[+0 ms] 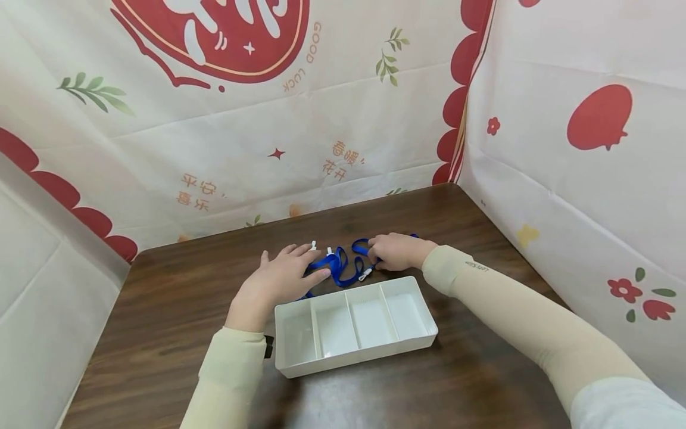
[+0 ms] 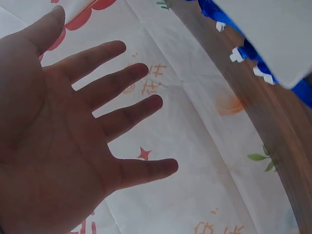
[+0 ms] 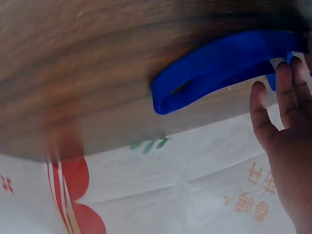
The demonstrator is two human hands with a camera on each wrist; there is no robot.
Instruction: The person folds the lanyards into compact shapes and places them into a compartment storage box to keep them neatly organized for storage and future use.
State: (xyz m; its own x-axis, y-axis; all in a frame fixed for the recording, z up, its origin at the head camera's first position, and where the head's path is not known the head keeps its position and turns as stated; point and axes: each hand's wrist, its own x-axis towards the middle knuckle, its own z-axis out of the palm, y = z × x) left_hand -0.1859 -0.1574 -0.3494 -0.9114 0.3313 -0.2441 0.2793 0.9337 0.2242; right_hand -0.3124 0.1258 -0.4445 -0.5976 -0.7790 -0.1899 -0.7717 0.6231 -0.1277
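Note:
Several blue lanyards [image 1: 336, 268] with white plastic clips lie in a loose tangle on the table behind a white box. My left hand [image 1: 283, 275] hovers at the tangle's left side, fingers straight. In the left wrist view the left hand [image 2: 63, 122] has its palm bare and its fingers spread. On the tangle's right, my right hand [image 1: 398, 251] pinches a blue lanyard with its fingers bent down. The right wrist view has this blue lanyard's strap [image 3: 219, 61] looping out from the right hand [image 3: 292, 131]; the pinch itself is partly cut off by the frame edge.
The white box [image 1: 356, 356], with dividers making several compartments, stands in front of the lanyards. All of this is on a dark wooden table [image 1: 177, 298]. A printed white cloth [image 1: 241, 149] hangs behind the table, and another printed sheet [image 1: 563, 196] borders its right side.

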